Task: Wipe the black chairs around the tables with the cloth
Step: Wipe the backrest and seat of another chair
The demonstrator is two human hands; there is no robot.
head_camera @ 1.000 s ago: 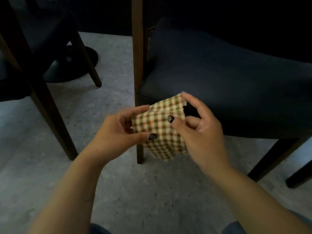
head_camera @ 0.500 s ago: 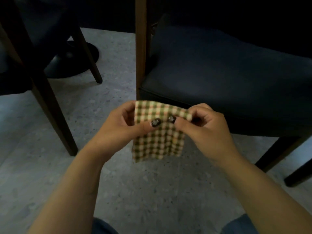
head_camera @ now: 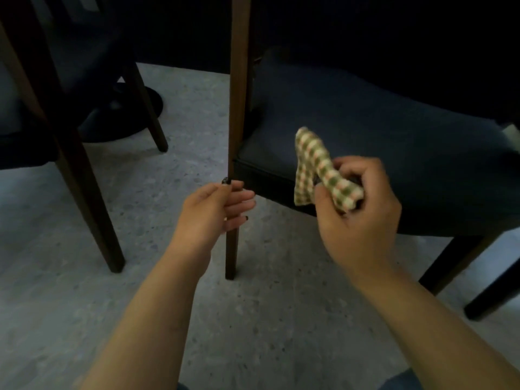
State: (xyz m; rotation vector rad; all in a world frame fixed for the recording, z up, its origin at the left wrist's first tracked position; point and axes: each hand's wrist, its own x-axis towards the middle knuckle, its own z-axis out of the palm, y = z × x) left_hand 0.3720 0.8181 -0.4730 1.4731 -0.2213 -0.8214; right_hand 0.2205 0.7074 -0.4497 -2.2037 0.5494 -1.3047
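A black padded chair (head_camera: 380,130) with dark wooden legs stands in front of me, its seat filling the right half of the view. My left hand (head_camera: 213,215) grips the chair's front left leg (head_camera: 236,108) just below the seat edge. My right hand (head_camera: 357,212) holds a green and cream checked cloth (head_camera: 318,167), bunched up, just in front of the seat's front edge. Part of the cloth sticks up over the seat cushion.
A second dark chair (head_camera: 64,136) stands at the left, its wooden legs on the grey speckled floor (head_camera: 253,319). A round black table base (head_camera: 121,114) sits behind it. Another dark chair leg (head_camera: 495,294) shows at the right edge.
My left hand let go of the cloth and took hold of the chair leg. My right hand bunched the cloth and moved it right and up toward the seat.
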